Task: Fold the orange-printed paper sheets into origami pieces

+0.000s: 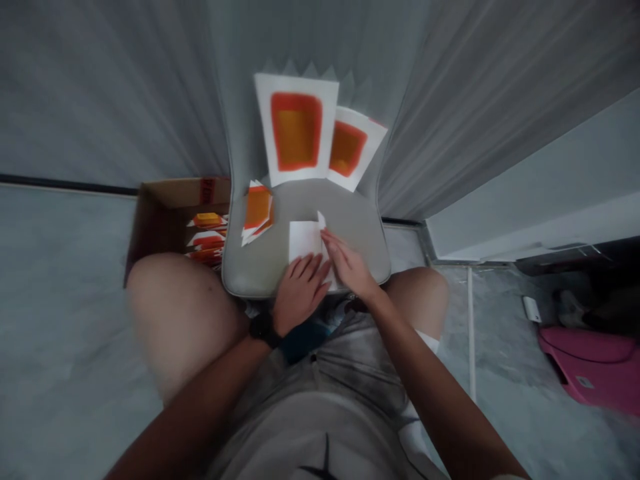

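A small white folded paper (304, 235) lies on the seat of a grey chair (290, 200), blank side up, its right edge standing up as a narrow flap (321, 219). My left hand (304, 283) rests flat on the lower part of the paper with its fingers stretched out. At the right edge, my right hand (349, 263) has its fingers together against the raised flap, seen from the side. Both hands cover the paper's lower half. To the left on the seat sits a small stack of folded orange-and-white papers (257, 210).
Two larger white sheets with orange-red prints, one (297, 133) overlapping another (355, 147), lean on the chair's backrest. A cardboard box (175, 193) holding several orange-and-white papers stands left of the chair. Far right on the floor lies a pink object (590, 367) with a cable.
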Demonstrator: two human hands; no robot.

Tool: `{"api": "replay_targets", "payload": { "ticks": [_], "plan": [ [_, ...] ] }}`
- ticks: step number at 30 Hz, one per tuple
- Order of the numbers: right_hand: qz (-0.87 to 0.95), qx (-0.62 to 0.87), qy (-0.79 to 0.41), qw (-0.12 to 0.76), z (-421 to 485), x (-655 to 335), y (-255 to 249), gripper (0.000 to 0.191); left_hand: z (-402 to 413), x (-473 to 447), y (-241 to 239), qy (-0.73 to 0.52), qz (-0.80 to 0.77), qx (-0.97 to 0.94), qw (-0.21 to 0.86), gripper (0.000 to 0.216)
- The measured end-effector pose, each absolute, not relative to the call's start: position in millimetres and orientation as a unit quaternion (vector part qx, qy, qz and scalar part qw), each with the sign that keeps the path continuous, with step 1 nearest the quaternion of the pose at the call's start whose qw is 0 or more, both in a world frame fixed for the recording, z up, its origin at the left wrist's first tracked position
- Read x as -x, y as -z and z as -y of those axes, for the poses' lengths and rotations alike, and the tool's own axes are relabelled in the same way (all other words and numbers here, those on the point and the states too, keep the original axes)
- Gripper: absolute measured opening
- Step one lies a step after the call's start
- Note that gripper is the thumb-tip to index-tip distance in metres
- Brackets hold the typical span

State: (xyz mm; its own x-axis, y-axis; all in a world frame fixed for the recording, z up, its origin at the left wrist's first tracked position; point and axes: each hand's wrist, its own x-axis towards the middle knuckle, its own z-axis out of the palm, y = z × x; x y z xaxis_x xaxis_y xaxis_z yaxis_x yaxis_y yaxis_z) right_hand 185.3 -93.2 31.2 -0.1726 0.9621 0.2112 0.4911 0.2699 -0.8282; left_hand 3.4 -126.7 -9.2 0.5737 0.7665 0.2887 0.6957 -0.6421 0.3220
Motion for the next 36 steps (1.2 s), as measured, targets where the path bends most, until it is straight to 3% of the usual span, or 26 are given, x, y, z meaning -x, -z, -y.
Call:
{"api": "replay_targets", "payload": {
  "ticks": [8, 24, 32, 36],
  "plan": [
    [0.787, 0.499, -0.185, 0.313, 84, -185, -2, 0.046, 127, -1, 12, -0.196, -0.414, -0.885, 0.085, 0.041],
    [0.779, 0.548, -0.142, 0.271, 82, -201, 29, 0.05, 129, 0, 20, -0.35, -0.474, -0.795, 0.141, 0.055],
    [0.803, 0.539, -0.144, 0.208, 83, -201, 25, 0.059, 140, 1, 11, -0.212, -0.392, -0.89, 0.095, 0.061],
    [0.809, 0.532, -0.138, 0.208, 86, -201, 23, 0.053, 150, -1, 14, -0.165, -0.419, -0.891, 0.062, 0.065]
  ]
}}
